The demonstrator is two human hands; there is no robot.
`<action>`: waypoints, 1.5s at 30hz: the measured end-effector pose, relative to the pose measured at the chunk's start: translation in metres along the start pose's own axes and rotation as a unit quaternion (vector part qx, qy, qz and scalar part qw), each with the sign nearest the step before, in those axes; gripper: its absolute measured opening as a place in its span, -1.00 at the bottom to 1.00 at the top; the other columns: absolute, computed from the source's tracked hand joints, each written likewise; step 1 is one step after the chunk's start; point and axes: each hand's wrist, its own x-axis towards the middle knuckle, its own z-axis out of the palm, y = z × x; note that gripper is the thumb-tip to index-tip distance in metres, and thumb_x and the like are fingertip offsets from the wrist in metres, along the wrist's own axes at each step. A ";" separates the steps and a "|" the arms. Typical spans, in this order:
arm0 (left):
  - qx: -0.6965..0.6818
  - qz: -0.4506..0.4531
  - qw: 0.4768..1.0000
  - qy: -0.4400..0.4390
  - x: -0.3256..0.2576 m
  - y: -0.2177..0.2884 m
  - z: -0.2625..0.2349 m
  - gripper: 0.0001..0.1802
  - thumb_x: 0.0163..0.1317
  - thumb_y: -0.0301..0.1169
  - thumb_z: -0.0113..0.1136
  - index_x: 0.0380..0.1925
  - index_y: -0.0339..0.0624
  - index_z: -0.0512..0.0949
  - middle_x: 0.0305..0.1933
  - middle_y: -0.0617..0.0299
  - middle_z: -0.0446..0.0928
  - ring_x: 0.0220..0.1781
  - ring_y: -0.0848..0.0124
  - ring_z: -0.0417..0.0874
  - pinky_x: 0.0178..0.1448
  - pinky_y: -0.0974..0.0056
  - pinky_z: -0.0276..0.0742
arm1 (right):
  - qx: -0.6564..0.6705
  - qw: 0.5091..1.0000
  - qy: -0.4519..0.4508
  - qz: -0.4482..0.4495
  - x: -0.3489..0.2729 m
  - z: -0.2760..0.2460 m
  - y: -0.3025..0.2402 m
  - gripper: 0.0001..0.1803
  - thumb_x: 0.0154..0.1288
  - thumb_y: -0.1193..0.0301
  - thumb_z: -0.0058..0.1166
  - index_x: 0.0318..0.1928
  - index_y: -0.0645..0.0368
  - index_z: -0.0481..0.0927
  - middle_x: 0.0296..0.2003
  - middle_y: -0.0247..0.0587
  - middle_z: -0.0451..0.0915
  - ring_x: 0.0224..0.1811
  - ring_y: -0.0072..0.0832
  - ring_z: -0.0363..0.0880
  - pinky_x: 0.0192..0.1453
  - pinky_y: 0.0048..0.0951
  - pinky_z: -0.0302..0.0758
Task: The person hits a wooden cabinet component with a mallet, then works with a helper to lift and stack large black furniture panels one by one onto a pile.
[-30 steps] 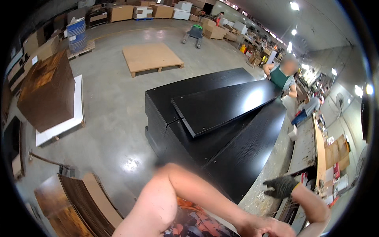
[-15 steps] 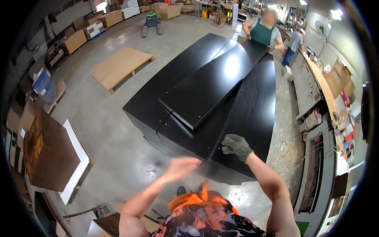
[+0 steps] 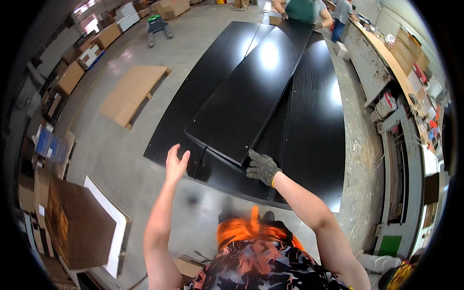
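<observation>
A long black panel (image 3: 251, 87) lies slantwise over a stack of black panels (image 3: 314, 121). At the top panel's near right corner is my right hand (image 3: 262, 167), in a grey knitted glove. Its fingers are apart and seem to touch the corner. My left hand (image 3: 177, 162) is bare and open, fingers spread in the air short of the panel's near left corner. At the far end, a co-worker in a green apron (image 3: 300, 9) has gloved hands at the panel's edge.
To the left, a flat wooden board on a pallet (image 3: 133, 94) lies on the floor, near a blue drum (image 3: 50, 145). A brown block-shaped stack (image 3: 79, 222) stands at lower left. A long workbench (image 3: 382, 53) with tools runs along the right. A pallet jack (image 3: 157, 29) stands far back.
My right hand has moved left from the right-hand stack to the top panel's corner. My left hand has risen and reached forward, left of that panel. The view has shifted toward the near end.
</observation>
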 end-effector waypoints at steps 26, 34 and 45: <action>0.058 0.103 0.989 -0.083 0.041 0.069 0.031 -0.61 -0.04 -0.14 0.26 -0.57 -0.34 0.53 -0.60 0.01 0.51 -0.49 0.29 0.58 -0.37 0.19 0.41 | 0.075 0.911 0.354 -0.199 -0.119 0.079 -0.006 -0.65 0.16 0.27 0.19 -0.07 0.09 0.45 -0.12 -0.28 0.48 -0.06 -0.37 0.45 -0.17 -0.20 0.58; 0.014 -0.001 0.975 -0.222 -0.069 0.110 0.070 -0.53 -0.01 -0.10 0.22 -0.27 -0.31 0.60 -0.23 -0.06 0.59 -0.10 0.07 0.57 0.02 0.13 0.44 | -0.409 0.764 0.488 0.108 -0.223 0.021 -0.004 -0.55 0.14 0.06 0.14 -0.08 0.08 0.50 -0.29 -0.08 0.58 -0.23 -0.29 0.56 -0.15 -0.24 0.51; 0.007 0.053 0.969 -0.241 -0.088 0.144 0.105 -0.47 -0.06 -0.31 0.34 -0.07 -0.35 0.50 -0.19 0.01 0.62 -0.14 0.28 0.64 -0.02 0.27 0.49 | -0.550 0.635 0.541 -0.024 -0.267 -0.078 -0.033 0.09 -0.11 -0.33 0.10 0.13 0.46 0.29 0.04 0.29 0.43 0.12 -0.01 0.42 0.20 -0.27 0.34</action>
